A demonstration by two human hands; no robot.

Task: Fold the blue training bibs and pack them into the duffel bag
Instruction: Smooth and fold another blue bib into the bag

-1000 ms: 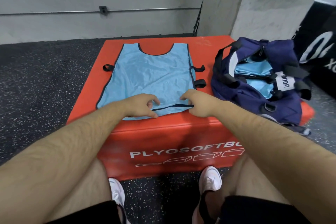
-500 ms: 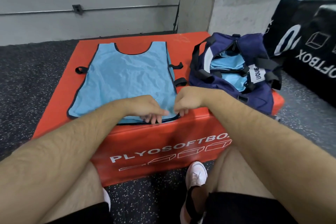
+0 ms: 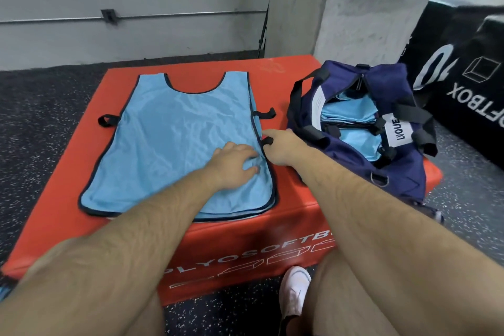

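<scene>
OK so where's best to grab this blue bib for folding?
Pinch the blue bib at its right side edge by the black strap, coming from the right. It lies flat on the red box, so an edge probably lifts easiest; the right hand sits there, left hand flat on the cloth.

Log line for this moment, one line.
bib flat on orange box; left hand rests on bib; right hand pinches side strap; duffel bag open, folded bibs inside

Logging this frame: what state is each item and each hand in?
Bib: unfolded, flat on the orange box.
Duffel bag: unzipped and open, on the box.
Folded bibs: inside the bag.
Left hand: fingers spread, resting on the bib.
Right hand: grip pinches the bib's side strap.
</scene>
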